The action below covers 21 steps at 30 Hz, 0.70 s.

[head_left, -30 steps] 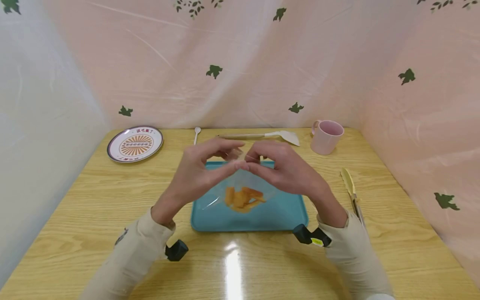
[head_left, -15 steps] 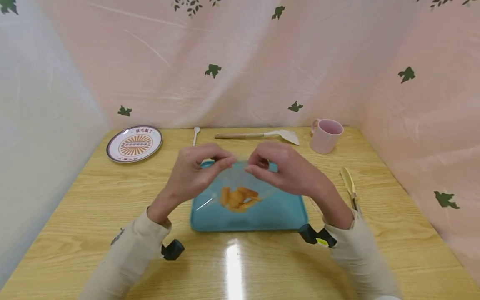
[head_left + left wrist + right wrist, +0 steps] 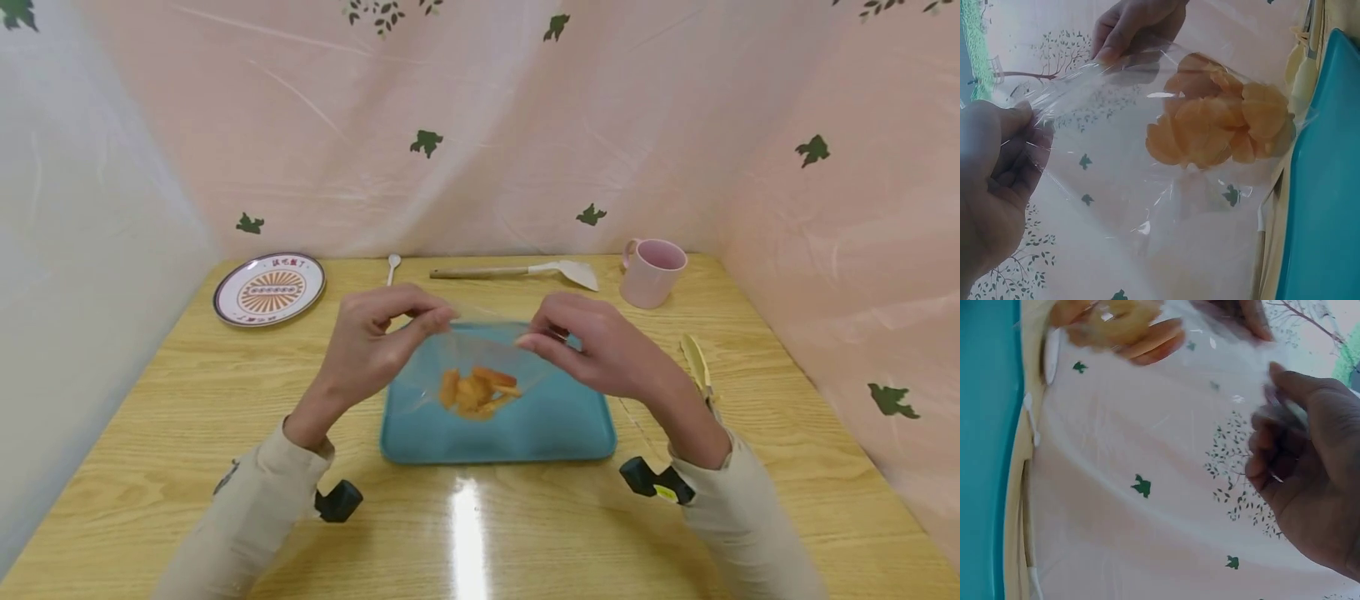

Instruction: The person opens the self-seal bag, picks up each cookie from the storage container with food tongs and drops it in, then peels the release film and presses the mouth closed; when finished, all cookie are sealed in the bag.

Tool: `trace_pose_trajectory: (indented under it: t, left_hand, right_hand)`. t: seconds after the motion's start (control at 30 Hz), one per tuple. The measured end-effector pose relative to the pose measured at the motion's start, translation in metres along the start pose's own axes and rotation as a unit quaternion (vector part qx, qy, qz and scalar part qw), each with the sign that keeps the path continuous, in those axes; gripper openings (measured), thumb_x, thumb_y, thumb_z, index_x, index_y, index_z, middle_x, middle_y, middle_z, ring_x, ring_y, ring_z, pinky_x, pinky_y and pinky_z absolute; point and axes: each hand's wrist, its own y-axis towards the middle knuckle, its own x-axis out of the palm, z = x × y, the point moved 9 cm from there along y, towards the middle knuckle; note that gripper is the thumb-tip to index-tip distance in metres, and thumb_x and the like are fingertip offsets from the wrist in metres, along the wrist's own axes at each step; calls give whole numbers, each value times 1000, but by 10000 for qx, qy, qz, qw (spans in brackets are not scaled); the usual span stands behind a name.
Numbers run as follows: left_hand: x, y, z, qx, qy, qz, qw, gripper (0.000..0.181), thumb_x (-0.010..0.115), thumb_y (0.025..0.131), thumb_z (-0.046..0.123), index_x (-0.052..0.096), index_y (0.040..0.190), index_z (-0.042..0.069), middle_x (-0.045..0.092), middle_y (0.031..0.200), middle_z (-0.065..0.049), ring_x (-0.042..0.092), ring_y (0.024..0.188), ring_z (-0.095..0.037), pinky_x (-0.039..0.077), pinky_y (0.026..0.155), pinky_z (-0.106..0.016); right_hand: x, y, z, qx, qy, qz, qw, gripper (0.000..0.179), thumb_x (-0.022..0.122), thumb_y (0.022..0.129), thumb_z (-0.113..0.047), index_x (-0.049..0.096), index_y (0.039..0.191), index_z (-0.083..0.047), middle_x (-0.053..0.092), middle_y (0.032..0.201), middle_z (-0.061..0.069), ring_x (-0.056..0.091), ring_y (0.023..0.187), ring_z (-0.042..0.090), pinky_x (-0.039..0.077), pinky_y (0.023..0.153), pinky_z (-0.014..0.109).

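Observation:
A clear plastic bag [image 3: 1147,200] with several curved orange-yellow food pieces [image 3: 1210,119] in its bottom hangs between the two hands. Its upper edge is pinched on one side by the left hand [image 3: 375,337], thumb against fingers. On the other side the right hand [image 3: 596,346] pinches the same edge, the fingers curled. In the head view the bag appears over a blue tray [image 3: 498,446]; in the left wrist view the food pieces [image 3: 1260,112] are beside the tray's edge, above the table. Motion blurs the bag in the right wrist view. Exactly what the pieces are cannot be told.
At the back left lies a white patterned plate [image 3: 225,306]. A small white spoon [image 3: 393,262] and a wooden-handled spatula [image 3: 487,272] lie behind the tray. A pink mug [image 3: 647,287] stands back right, with yellow-tipped tongs [image 3: 697,362] nearer on the right.
The hands were together at the bag's top and have drawn apart, left hand leftward and right hand rightward. The bag's top edge is now spread between them. The tray has stayed put.

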Motion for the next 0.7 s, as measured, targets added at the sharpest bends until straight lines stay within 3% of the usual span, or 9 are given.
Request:
trace_pose_trajectory:
  t: [0.13, 0.23, 0.47, 0.7]
  left_hand:
    - [-1, 0, 1, -48, -44, 12, 10000, 21, 69, 84, -24, 77, 93, -6, 75, 86, -14, 71, 79, -16, 58, 73, -25]
    - [-3, -1, 1, -85, -89, 46, 9999, 19, 69, 86, -21, 77, 94, -6, 75, 86, -12, 71, 78, -16, 58, 71, -25]
    - [-10, -3, -2, -177, -196, 158, 9995, 8, 69, 97, -4, 76, 98, -8, 74, 86, -13, 70, 76, -15, 57, 70, -24]
    - [-10, -2, -3, -325, -217, 229, 9990, 11, 69, 91, -16, 76, 95, -8, 74, 83, -13, 70, 74, -14, 56, 68, -22]
  right_hand:
    - [-4, -6, -4, -394, -469, 414, 9973, 43, 55, 107, -41, 50, 75, -14, 41, 66, -5, 38, 57, 7, 31, 53, 21]
    - [-5, -9, -5, -462, -387, 505, 9969, 42, 57, 107, -40, 51, 75, -13, 43, 66, -5, 39, 58, 7, 31, 52, 22]
    - [-5, -18, -2, -79, 200, 180, 9996, 30, 57, 108, -35, 59, 92, -10, 54, 82, -5, 50, 75, 10, 40, 66, 22]
    - [-9, -20, -4, 62, 488, 265, 9984, 29, 54, 109, -33, 62, 102, -6, 65, 94, 0, 59, 82, 13, 49, 77, 24]
